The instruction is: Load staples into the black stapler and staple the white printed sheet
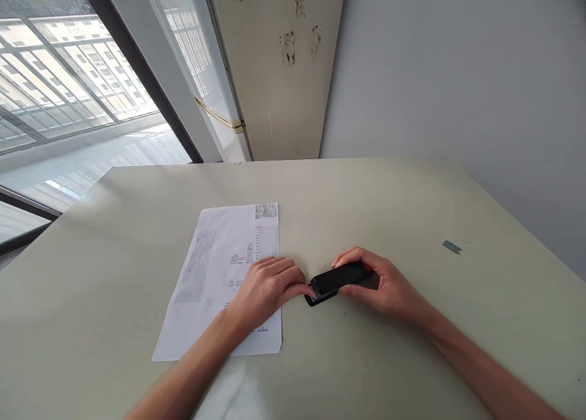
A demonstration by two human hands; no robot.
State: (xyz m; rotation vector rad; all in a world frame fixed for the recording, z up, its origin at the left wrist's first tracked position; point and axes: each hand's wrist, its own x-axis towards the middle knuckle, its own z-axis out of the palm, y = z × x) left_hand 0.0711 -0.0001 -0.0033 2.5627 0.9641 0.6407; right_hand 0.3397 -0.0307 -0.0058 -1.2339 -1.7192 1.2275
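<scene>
A black stapler (337,279) lies at a slant just right of a printed sheet of paper (201,267). My right hand (382,286) is closed around its rear end, thumb along the near side and fingers on the far side. My left hand (270,286) reaches over the sheet's right edge. Its thumb touches the stapler's front end, where a bit of metal shows, and its fingers are curled together. What lies under the left fingers is hidden. The sheet lies flat, with printed text and a dense patterned block at its top right corner.
Both hands are over a pale, wide table (366,194). A small grey strip (452,247) lies on its right side. A grey wall (458,72) borders the table at the right. Behind it stand a stained beige panel (279,90) and a window (68,72) at the left.
</scene>
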